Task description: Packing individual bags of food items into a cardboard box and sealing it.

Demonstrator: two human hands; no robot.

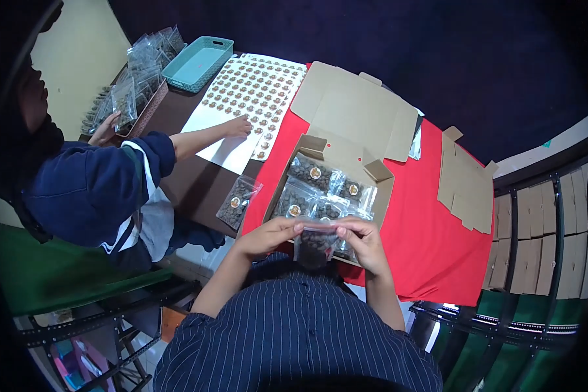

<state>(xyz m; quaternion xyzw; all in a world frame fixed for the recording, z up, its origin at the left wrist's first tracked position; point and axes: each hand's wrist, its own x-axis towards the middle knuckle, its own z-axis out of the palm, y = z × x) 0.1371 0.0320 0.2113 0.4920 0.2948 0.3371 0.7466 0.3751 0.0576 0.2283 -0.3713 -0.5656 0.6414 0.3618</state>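
Note:
Between my two hands hangs a clear zip bag (pixel 315 246) of dark brown pieces, held by its top edge. My left hand (pixel 272 236) pinches the left end of the seal. At the right end, the fingers of my right hand (pixel 363 243) are closed on the same edge. Just beyond it stands an open cardboard box (pixel 385 204), its lid folded back. Several similar bags (pixel 297 202) with round stickers lie inside. Left of the box, another stickered bag (pixel 237 204) rests at the table edge.
A co-worker (pixel 91 189) at left holds a bag (pixel 123 98) and touches white sticker sheets (pixel 242 98). Behind are a teal basket (pixel 197 64) and heaped bags (pixel 153 55). A flattened box (pixel 465 183) lies on the red cloth (pixel 415 242); shelved boxes (pixel 536 202) stand at right.

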